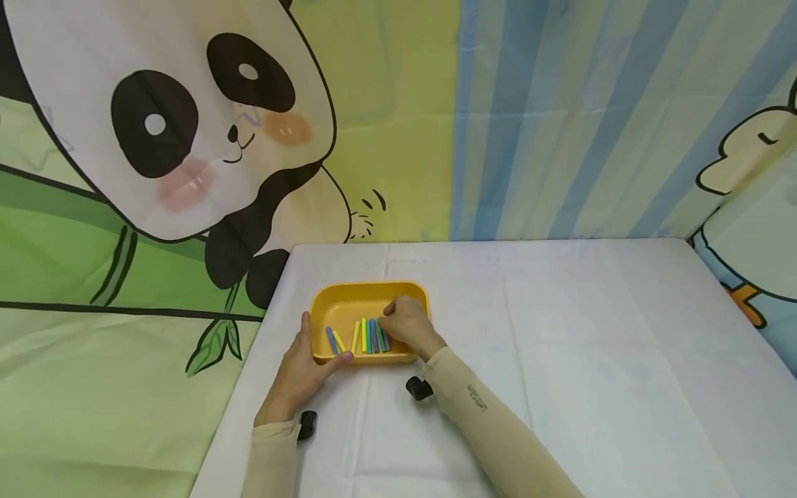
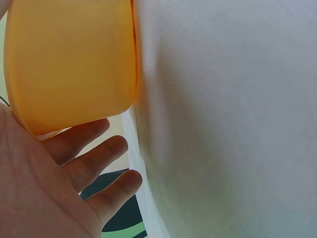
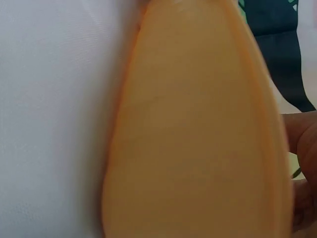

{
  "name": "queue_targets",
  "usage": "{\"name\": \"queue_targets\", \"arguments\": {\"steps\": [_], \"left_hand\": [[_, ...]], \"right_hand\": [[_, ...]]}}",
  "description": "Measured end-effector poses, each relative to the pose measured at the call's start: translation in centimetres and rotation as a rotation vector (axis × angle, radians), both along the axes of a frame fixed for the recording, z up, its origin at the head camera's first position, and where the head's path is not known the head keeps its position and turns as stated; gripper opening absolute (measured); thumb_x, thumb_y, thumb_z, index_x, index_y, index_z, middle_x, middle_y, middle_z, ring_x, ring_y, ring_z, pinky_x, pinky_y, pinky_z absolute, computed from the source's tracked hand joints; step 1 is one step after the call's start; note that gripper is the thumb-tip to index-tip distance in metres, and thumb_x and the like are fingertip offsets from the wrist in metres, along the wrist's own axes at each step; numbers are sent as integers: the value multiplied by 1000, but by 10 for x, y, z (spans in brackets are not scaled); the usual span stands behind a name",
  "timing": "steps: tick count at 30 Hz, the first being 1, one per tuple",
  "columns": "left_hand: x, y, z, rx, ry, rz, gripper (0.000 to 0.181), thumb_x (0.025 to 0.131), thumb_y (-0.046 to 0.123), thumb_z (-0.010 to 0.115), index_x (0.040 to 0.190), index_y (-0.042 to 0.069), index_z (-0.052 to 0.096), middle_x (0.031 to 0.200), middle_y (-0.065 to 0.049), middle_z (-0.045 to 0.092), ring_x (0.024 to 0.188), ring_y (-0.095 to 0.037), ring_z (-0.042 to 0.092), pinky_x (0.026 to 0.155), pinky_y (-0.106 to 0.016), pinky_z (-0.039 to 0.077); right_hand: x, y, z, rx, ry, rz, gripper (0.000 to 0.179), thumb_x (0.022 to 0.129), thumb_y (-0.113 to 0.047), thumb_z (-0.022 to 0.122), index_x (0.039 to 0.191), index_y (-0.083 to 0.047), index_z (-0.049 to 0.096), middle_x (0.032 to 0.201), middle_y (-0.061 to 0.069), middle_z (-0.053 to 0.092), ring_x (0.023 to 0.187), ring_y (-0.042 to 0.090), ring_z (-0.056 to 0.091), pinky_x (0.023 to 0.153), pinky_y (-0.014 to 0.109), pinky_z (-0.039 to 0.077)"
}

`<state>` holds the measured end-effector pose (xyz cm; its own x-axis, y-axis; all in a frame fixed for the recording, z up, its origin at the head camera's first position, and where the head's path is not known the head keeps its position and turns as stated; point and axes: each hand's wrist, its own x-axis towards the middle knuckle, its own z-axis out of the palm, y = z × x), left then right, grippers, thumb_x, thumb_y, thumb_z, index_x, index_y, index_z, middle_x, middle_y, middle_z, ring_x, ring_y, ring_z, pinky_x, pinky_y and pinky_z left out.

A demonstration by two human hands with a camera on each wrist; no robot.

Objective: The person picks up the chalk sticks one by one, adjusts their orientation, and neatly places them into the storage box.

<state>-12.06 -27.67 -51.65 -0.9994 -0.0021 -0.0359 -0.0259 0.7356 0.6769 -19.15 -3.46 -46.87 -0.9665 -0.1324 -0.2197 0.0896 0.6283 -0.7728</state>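
Note:
A yellow plastic tray (image 1: 349, 294) stands on the table, with several thin coloured sticks that look like chalk (image 1: 364, 337) lying side by side in its front half. They are yellow, blue, teal and purple. My left hand (image 1: 299, 377) holds the tray's front left corner, thumb over the front rim and fingers along the left side. In the left wrist view the fingers (image 2: 96, 166) reach past the tray's wall. Over the tray's right side, my right hand (image 1: 411, 325) has its fingers curled and pinches the upper end of a chalk stick at the row's right end, partly hidden by the fingers.
A white cloth covers the table (image 1: 591, 360), which stretches far to the right of the tray. Behind it hangs a printed backdrop with a panda (image 1: 205, 194). Each wrist wears a small black camera, one at the left wrist (image 1: 307, 425) and one at the right wrist (image 1: 418, 389).

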Motion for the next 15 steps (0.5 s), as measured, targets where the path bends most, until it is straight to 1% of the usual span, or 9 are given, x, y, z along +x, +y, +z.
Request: {"name": "queue_targets", "arguments": {"steps": [4, 8, 12, 15], "left_hand": [[0, 1, -1, 1, -3, 3, 130, 78, 70, 75, 161, 28, -15, 167, -15, 16, 150, -36, 25, 117, -59, 26], [0, 2, 0, -1, -13, 6, 130, 78, 70, 75, 161, 29, -17, 167, -16, 14, 150, -37, 24, 118, -60, 25], [1, 3, 1, -4, -16, 11, 131, 77, 71, 75, 162, 25, -14, 167, -16, 15, 150, -37, 24, 117, -60, 26], [1, 3, 0, -12, -8, 8, 132, 76, 73, 74, 162, 23, -13, 167, -16, 15, 150, -37, 25, 117, -60, 26]], "right_hand": [[4, 8, 8, -35, 19, 2, 24, 91, -23, 72, 108, -8, 73, 102, 3, 70, 91, 18, 63, 80, 33, 56], [9, 19, 17, -52, 66, 19, 27, 95, -28, 70, 115, -10, 72, 102, 1, 69, 89, 16, 63, 78, 31, 56], [14, 34, 28, -62, 165, 52, 34, 97, -32, 68, 122, -10, 70, 105, 0, 69, 88, 16, 64, 75, 32, 55], [19, 49, 35, -53, 260, 70, 38, 98, -35, 68, 126, -9, 68, 110, 4, 68, 93, 20, 64, 80, 35, 55]]}}
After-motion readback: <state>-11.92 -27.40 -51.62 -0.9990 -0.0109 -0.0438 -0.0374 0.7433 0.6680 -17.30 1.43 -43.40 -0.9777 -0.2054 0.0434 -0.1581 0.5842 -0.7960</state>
